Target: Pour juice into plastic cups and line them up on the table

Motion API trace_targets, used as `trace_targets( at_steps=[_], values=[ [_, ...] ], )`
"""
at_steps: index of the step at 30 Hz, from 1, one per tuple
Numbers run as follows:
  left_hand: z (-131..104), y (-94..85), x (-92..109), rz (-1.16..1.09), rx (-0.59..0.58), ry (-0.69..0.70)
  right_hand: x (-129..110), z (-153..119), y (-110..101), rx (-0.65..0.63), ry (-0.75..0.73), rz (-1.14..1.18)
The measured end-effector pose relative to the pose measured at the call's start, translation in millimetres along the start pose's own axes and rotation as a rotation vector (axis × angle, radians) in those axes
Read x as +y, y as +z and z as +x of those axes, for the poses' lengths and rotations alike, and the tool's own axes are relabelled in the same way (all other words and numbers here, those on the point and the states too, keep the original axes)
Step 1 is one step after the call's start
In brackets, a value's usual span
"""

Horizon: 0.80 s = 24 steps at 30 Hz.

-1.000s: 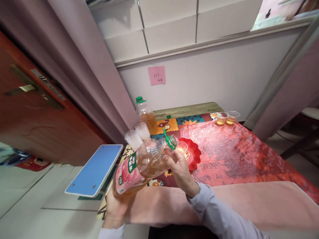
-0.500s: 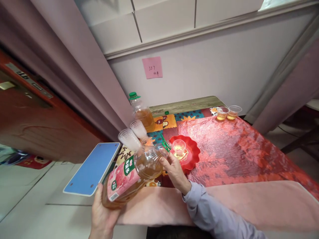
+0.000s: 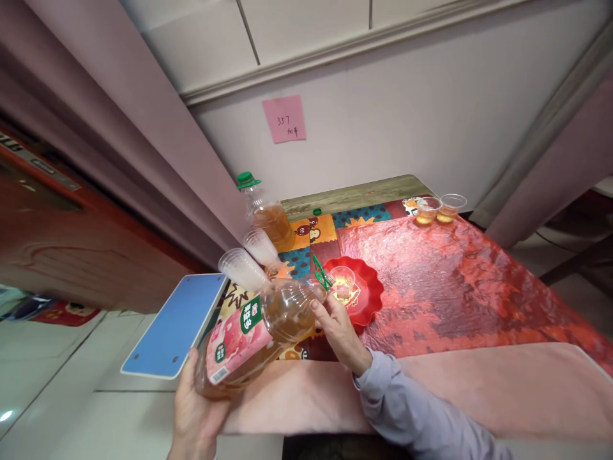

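A large clear juice bottle (image 3: 244, 338) with a pink label and amber juice lies tilted between both hands, its mouth towards the right. My left hand (image 3: 198, 396) supports the base from below. Around the neck, my right hand (image 3: 335, 322) is closed, near a green handle ring (image 3: 320, 273). The bottle's mouth is at the rim of a clear plastic cup (image 3: 343, 282), which stands in a red scalloped tray (image 3: 376, 294). Whether juice is flowing I cannot make out.
Two stacks of clear cups (image 3: 242, 268) lean left of the tray. Behind them stands a second juice bottle (image 3: 268, 220) with a green cap. A loose green cap (image 3: 317, 211) lies near the wall. Two cups with some juice (image 3: 428, 211) stand at the far right. A blue board (image 3: 175, 326) sits at left.
The bottle's neck end has moved slightly right and its mouth is now closer to the cup in the tray. The camera view has shifted a little. Both hands keep their hold.
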<state>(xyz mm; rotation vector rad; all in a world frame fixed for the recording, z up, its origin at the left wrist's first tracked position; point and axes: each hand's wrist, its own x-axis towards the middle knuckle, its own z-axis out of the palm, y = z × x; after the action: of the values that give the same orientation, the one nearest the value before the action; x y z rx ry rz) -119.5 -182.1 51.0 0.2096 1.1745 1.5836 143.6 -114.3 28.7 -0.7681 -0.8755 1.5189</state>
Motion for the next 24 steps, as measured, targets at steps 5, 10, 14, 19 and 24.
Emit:
trace_targets(
  at_steps=[5, 10, 14, 19, 24],
  values=[
    [-2, 4.4, 1, 0.036, 0.018, 0.005, 1, 1, -2, -0.015, 0.039, 0.035],
    [-6, 15.2, 10, 0.089, 0.056, -0.012, 8, 2, -6, 0.054, 0.089, -0.066],
    [-7, 20.3, 14, 0.060, 0.080, -0.051, 8, 2, -7, 0.040, 0.062, -0.064],
    [-10, 24.7, 15, 0.075, 0.044, -0.032, 4, 1, -5, 0.044, 0.070, -0.041],
    [-12, 32.9, 18, 0.091, 0.068, -0.058, 2, 1, -4, 0.062, 0.109, 0.006]
  ],
)
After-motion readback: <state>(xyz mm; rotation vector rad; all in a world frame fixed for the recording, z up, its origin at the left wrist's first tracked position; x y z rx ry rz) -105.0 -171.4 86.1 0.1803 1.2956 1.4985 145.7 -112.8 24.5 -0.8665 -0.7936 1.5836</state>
